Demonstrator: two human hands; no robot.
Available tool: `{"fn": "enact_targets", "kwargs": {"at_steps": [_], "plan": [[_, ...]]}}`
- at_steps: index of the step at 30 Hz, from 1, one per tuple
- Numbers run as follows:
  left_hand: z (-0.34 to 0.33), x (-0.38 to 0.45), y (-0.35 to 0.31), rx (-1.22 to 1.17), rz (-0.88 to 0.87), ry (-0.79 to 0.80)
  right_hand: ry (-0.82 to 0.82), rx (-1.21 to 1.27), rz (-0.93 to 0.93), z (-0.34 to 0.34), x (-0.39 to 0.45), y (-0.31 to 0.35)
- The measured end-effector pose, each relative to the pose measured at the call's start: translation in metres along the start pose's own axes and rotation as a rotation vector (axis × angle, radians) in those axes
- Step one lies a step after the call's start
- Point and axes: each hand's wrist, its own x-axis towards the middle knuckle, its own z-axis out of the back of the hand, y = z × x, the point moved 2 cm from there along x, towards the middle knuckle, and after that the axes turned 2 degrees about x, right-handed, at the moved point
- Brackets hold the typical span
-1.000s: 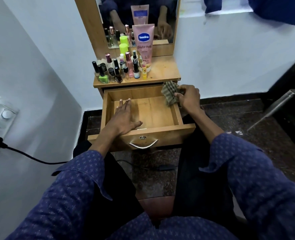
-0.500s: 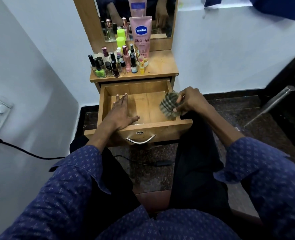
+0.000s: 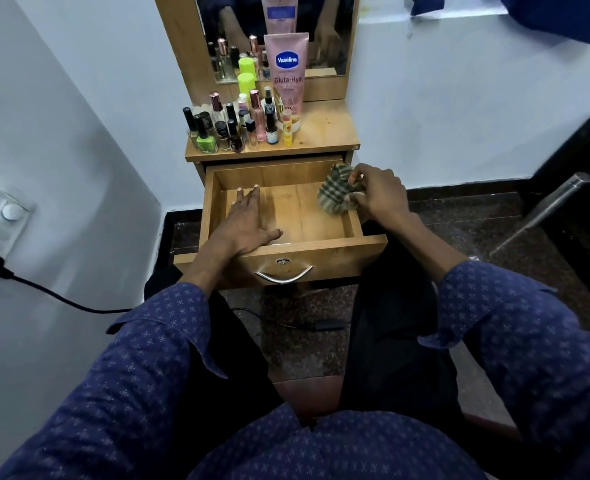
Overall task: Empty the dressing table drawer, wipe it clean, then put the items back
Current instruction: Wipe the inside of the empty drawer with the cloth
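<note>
Checked cloth [image 3: 336, 194] bunched in right hand [image 3: 378, 195] at drawer [image 3: 321, 249] edge (left hand [image 3: 246, 225] flat inside).

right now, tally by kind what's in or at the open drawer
hands: 2, left hand flat on the drawer floor, right hand gripping the cloth
checked cloths: 1
total: 3

drawer [image 3: 321, 251]: 1, below worktop [image 3: 324, 133] | cloth [image 3: 336, 194]: 1 | hands: 2 | Vaseline tube [image 3: 287, 77]: 1 | green nail polish [image 3: 205, 140]: 1 | small bottles: a dozen or so, exact count unclear
</note>
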Motion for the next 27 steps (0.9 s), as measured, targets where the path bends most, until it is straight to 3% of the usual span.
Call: {"fn": "enact_targets", "kwargs": {"at_steps": [3,6,9,15,18,20,22,25,27], "plan": [[0.001,-0.002,-0.002,0.006,-0.007,-0.006,-0.033,-0.196,0.179,-0.007,0.015,0.007],[0.002,0.0,0.0,-0.021,0.006,0.005,-0.066,-0.538,0.497,-0.021,0.029,0.037],[-0.001,0.003,0.004,-0.021,0.008,0.006,0.114,-0.896,0.664,-0.045,0.039,0.049],[-0.007,0.011,0.014,0.01,-0.024,-0.029,0.399,-1.051,0.654,-0.046,0.048,0.066],[-0.009,0.012,0.016,0.012,-0.013,-0.012,0.663,-1.022,0.571,-0.053,0.028,0.071],[-0.009,0.012,0.014,0.015,-0.009,0.001,0.754,-0.989,0.51,-0.049,0.025,0.072],[-0.008,0.012,0.013,0.027,-0.01,0.004,0.726,-0.918,0.417,-0.041,0.04,0.072],[-0.007,0.012,0.013,0.045,-0.012,0.012,0.447,-0.93,0.464,-0.032,0.065,0.076],[-0.006,0.012,0.013,0.044,-0.011,0.017,0.352,-1.008,0.495,-0.044,0.074,0.076]]}}
